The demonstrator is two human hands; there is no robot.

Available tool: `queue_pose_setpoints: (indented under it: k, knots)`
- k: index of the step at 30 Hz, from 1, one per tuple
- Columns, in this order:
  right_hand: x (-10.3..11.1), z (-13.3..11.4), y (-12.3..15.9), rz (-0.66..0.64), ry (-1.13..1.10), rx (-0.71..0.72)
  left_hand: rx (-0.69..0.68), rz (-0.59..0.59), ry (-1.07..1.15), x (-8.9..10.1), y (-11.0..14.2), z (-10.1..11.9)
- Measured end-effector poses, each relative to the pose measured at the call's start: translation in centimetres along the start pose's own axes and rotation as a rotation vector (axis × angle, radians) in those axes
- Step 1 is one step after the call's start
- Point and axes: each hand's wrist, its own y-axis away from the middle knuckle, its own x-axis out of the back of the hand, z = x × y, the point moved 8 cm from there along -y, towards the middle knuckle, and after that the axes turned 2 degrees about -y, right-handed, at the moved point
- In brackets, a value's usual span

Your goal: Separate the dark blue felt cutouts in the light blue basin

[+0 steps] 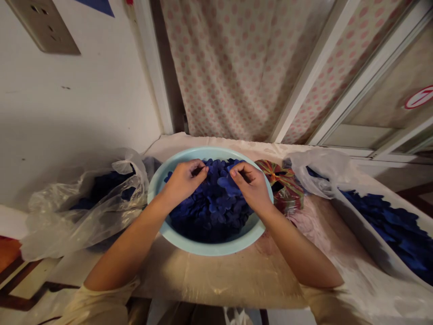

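A light blue plastic basin (216,249) holds a heap of dark blue, scallop-edged flower petal pieces (216,212). Above its left half is my left hand (185,180), thumb and forefinger pinched together at the edge of the heap. Whatever lies between those fingertips is too small to make out. My right hand (252,185) faces it from the other side, also in a pinch. A brighter blue petal piece (228,185) shows at the right fingertips and appears to be gripped there.
Left of the basin sits a clear plastic bag (98,221) with dark blue pieces inside. A red patterned bag (287,187) stands close on the right. Farther right, a white box (361,230) holds more blue pieces (392,225). A dotted curtain (233,67) hangs behind the table (216,280).
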Motion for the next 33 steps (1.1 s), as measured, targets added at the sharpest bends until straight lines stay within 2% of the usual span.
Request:
queue_pose_setpoints:
  k: [3, 7, 13, 17, 21, 24, 30, 33]
  knots:
    - [0.3, -0.7, -0.1, 0.08, 0.21, 0.095, -0.027, -0.061, 0.044, -0.6, 0.2, 0.4]
    - [-1.3, -2.0, 0.3, -0.06, 0.241, 0.232, -0.101, -0.095, 0.009, -0.9, 0.6, 1.4]
    - [-1.2, -1.8, 0.3, -0.068, 0.154, 0.192, -0.108, -0.18, 0.111, -1.4, 0.9, 1.9]
    - [-1.7, -2.2, 0.3, -0.143, 0.12, 0.202, -0.061, -0.071, 0.088, -0.5, 0.5, 1.2]
    - [-3.2, -2.5, 0.9, -0.303, 0.137, 0.223, 0.087, 0.083, 0.058, 1.0, 0.1, -0.5]
    - [-4.0, -1.9, 1.1, -0.387, 0.241, 0.194, 0.121, 0.086, 0.057, 1.1, 0.0, -0.7]
    - [-1.9, -1.8, 0.4, -0.139, 0.229, 0.185, 0.025, -0.044, 0.169, -0.4, 0.4, 0.7]
    - [-1.8, -1.1, 0.4, -0.131, 0.186, 0.15, -0.035, -0.152, 0.229, -1.3, 0.8, 1.5]
